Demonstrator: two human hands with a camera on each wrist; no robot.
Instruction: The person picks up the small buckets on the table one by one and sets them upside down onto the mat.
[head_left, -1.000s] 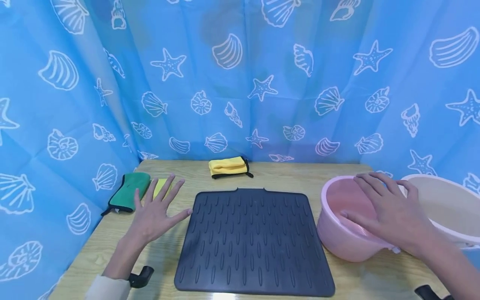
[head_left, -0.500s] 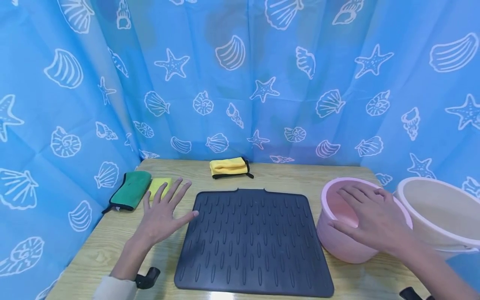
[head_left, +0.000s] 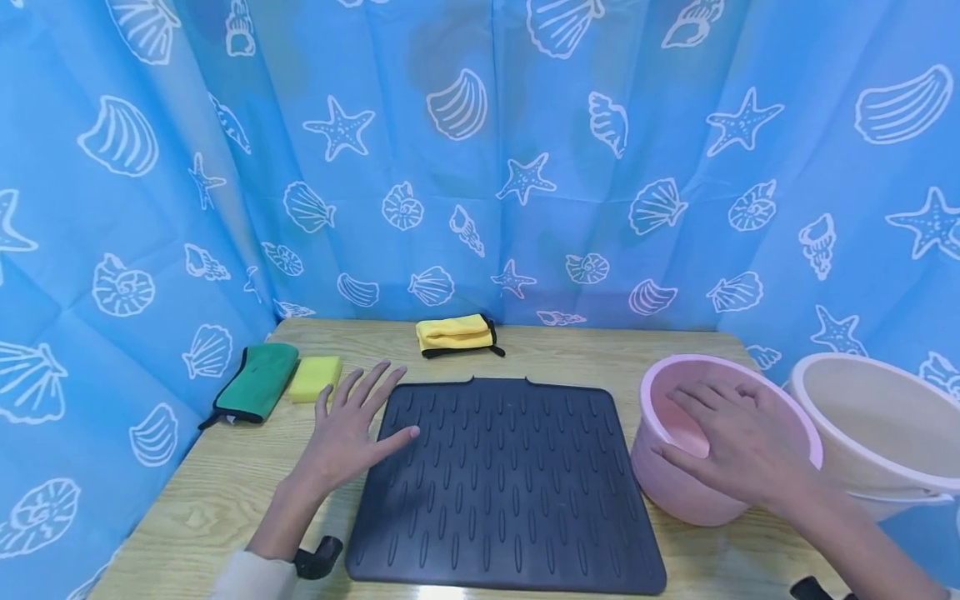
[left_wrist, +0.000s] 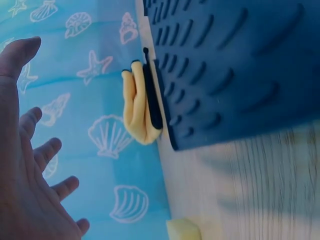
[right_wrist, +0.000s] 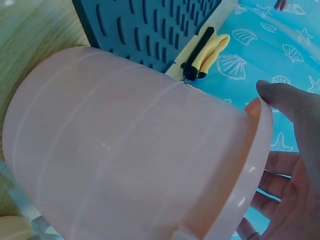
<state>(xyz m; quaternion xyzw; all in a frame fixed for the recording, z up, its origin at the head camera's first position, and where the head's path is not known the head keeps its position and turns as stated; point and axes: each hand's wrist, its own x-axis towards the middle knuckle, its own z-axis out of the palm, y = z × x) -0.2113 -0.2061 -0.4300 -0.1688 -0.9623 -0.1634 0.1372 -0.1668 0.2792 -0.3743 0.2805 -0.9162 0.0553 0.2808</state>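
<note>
My left hand [head_left: 341, 442], fingers spread and holding nothing, hovers over the left edge of a dark ribbed mat [head_left: 510, 483]. A yellow sponge [head_left: 315, 379] lies just beyond it. On the other side, my right hand [head_left: 731, 442] is over the mouth of a pink bucket [head_left: 675, 492], covering part of its inside. From the right wrist, the bucket's side [right_wrist: 110, 140] fills much of the view, with the thumb and relaxed fingers right by its rim [right_wrist: 255, 160]. The left wrist view shows the left fingers [left_wrist: 50, 150] apart in the air.
A cream bucket [head_left: 877, 408] stands right of the pink one. A green cloth [head_left: 258, 382] with black edging lies at the left, and a folded yellow cloth [head_left: 455, 335] behind the mat. A blue shell-print curtain [head_left: 450, 167] hangs around the wooden table [head_left: 195, 500].
My left hand has drifted right to the mat, uncovering the sponge. My right hand has shifted left and slightly down over the pink bucket, away from the cream one. Both hands stay empty.
</note>
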